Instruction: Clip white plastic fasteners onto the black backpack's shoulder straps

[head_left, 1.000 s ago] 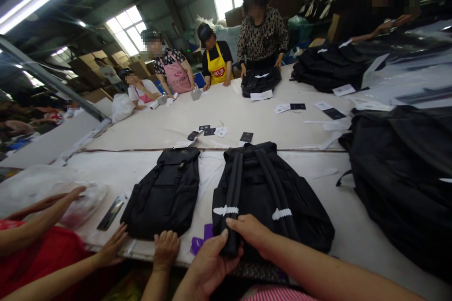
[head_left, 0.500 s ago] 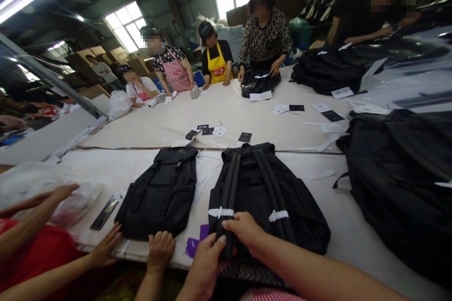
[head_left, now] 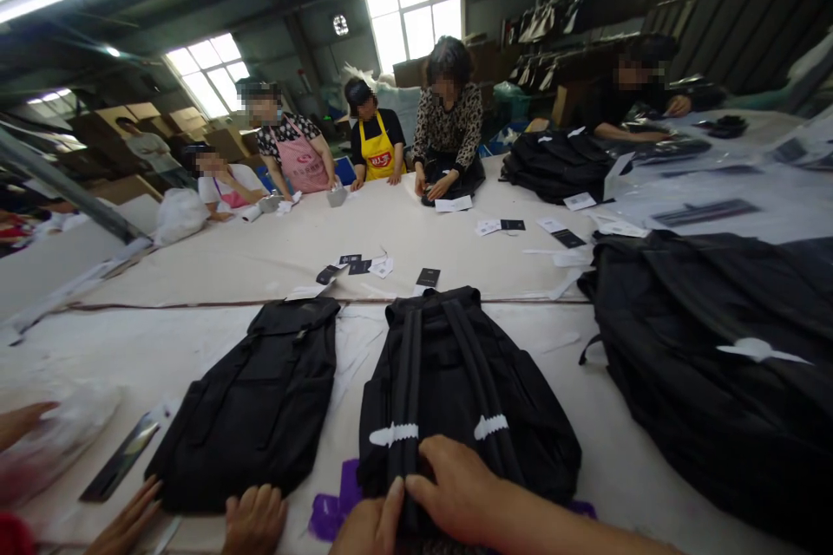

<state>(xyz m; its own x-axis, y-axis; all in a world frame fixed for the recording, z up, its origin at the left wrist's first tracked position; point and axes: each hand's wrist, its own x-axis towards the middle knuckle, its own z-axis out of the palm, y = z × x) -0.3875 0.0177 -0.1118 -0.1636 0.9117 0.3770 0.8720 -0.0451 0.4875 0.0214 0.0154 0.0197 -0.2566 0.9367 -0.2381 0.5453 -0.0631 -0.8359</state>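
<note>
A black backpack (head_left: 449, 381) lies in front of me with its shoulder straps up and its top pointing away. White strips (head_left: 394, 434) wrap both straps near their lower ends. My left hand (head_left: 370, 525) pinches the lower end of the left shoulder strap (head_left: 407, 390), thumb and finger closed on it. My right hand (head_left: 459, 486) is closed on the same strap just below its white strip, fingers curled over it. Purple material (head_left: 331, 512) shows beside the bag's lower left corner.
On the left, a co-worker's hands (head_left: 255, 520) touch another black backpack (head_left: 260, 399). A phone-like dark slab (head_left: 121, 455) and clear plastic (head_left: 71, 434) lie further left. A large black backpack (head_left: 703, 381) stands at right. Tags (head_left: 428, 277) lie beyond; several people work across the table (head_left: 279, 243).
The view has tilted up and shifted, so the table sits lower and further left. My hands have stayed on the strap, thumbs now closer together. The person opposite has bent over their bag.
</note>
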